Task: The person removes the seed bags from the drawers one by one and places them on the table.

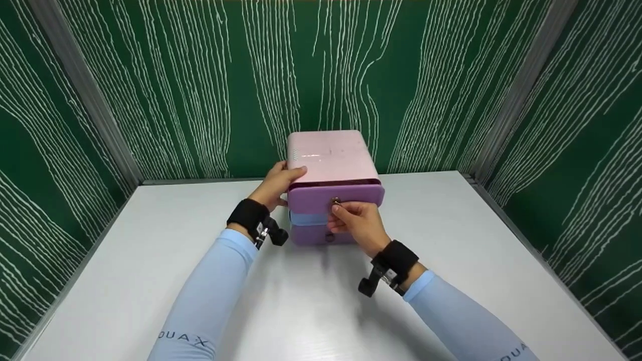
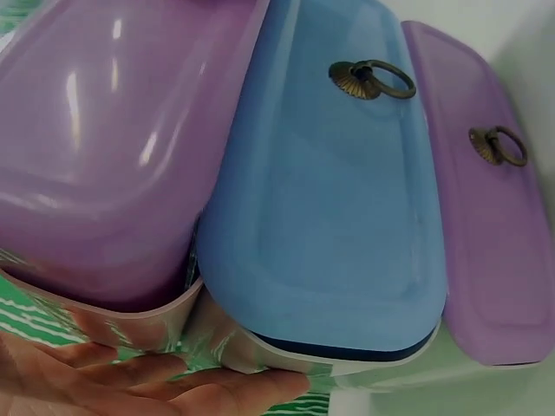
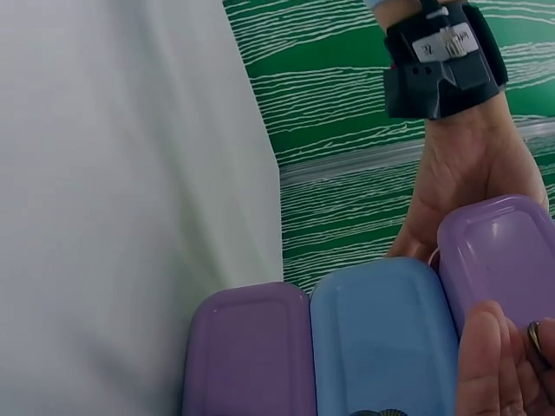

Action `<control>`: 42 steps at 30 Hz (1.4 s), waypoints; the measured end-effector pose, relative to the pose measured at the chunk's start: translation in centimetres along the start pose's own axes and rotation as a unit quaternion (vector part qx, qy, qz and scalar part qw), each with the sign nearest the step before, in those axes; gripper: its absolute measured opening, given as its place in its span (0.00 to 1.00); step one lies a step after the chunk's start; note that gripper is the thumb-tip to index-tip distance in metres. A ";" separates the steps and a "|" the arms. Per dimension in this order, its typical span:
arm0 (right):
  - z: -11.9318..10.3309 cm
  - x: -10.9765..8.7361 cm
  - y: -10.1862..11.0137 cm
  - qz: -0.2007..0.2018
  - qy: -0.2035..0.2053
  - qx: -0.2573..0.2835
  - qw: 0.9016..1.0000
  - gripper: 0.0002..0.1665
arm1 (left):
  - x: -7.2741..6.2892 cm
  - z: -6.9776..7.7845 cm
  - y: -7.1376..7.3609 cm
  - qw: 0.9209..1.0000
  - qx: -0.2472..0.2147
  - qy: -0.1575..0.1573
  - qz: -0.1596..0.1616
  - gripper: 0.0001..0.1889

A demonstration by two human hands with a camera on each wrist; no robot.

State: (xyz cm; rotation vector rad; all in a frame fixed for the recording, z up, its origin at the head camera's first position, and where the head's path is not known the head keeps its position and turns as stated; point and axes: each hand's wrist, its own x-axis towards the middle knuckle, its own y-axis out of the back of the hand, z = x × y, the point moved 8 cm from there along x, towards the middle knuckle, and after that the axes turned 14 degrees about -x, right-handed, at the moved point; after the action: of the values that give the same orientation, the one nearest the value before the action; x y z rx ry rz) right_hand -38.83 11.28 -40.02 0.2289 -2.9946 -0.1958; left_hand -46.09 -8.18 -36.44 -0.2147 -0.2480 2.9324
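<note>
A small chest of drawers with a pink top (image 1: 331, 156) stands on the white table. My left hand (image 1: 276, 186) steadies its left side, thumb on the top edge and straight fingers (image 2: 221, 390) along the side wall. The right hand (image 1: 362, 223) pinches the brass ring pull (image 1: 336, 201) of the purple top drawer (image 1: 308, 199). This drawer stands partly pulled out, with a dark gap below the pink top. Under it sit the blue middle drawer (image 2: 321, 191) and the purple bottom drawer (image 2: 499, 234), each with a brass ring pull. The top drawer's inside is hidden.
The white table (image 1: 281, 306) spreads around the chest. Green panels (image 1: 185, 90) with white wavy lines rise behind and at both sides, joined by grey corner posts (image 1: 521, 85). Black camera straps (image 1: 249, 216) circle both wrists.
</note>
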 end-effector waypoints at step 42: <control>1.0 -8.0 -0.5 -0.032 0.064 -0.048 0.996 0.14 | -0.1 0.1 -0.2 1.000 0.003 -0.006 -0.007 0.45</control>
State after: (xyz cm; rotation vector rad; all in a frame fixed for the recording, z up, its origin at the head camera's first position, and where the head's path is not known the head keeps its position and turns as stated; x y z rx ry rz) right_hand -31.02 12.16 -42.03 0.3157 -2.8442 -0.3177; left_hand -45.95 -8.02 -36.25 -0.1931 -0.2403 2.9201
